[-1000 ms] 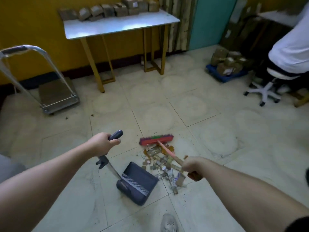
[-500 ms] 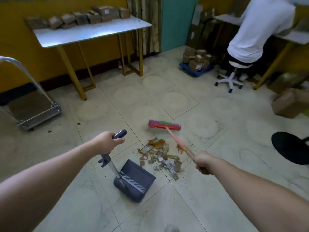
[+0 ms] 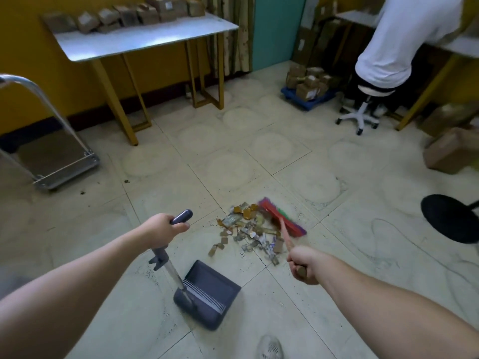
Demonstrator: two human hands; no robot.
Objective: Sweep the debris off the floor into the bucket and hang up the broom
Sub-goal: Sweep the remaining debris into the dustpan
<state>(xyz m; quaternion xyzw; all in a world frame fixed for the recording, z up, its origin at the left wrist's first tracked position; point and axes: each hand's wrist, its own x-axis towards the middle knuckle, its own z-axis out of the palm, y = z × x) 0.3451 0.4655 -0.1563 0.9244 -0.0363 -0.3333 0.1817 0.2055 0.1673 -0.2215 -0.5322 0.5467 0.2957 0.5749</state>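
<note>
A pile of paper and cardboard debris (image 3: 250, 233) lies on the tiled floor ahead of me. My right hand (image 3: 304, 264) grips the pink handle of a broom (image 3: 283, 220), whose red, green and purple head rests at the pile's right side. My left hand (image 3: 163, 230) grips the top of the upright handle of a dark grey dustpan (image 3: 207, 294). The pan sits on the floor just in front of the pile, its mouth facing the debris. No bucket is in view.
A white-topped table (image 3: 145, 41) with cardboard boxes stands at the yellow wall. A platform trolley (image 3: 54, 161) is at the left. A person in white sits on a stool (image 3: 363, 110) at the right, near boxes on a blue pallet (image 3: 308, 85). A black stool (image 3: 451, 218) is at the right edge.
The broom head has swung from behind the debris to its right side and turned. The dustpan has stayed in place.
</note>
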